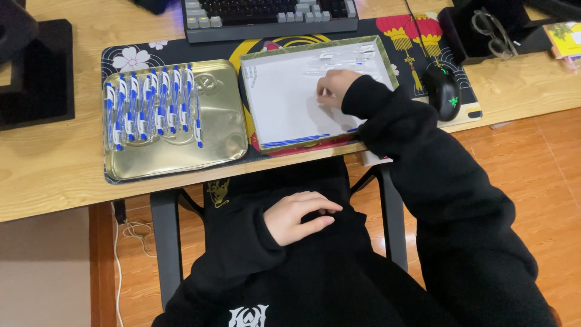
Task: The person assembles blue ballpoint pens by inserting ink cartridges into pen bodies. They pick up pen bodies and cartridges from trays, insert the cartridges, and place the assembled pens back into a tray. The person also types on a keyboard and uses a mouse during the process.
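We have our right hand reaching into the shallow white cardboard box lid on the worktop, fingers curled down among the loose white and blue pen parts scattered at its far end. Whether that grip has already closed on a piece we cannot tell, since the knuckles hide the fingertips. Our left hand rests loosely spread on our lap, holding nothing. Just beside the box lid, the gold rectangular metal tin lid carries a row of white and blue ballpoint pens. We judge this the picking step; next we would need a firm pinch on one part, lifted clear of its neighbours.
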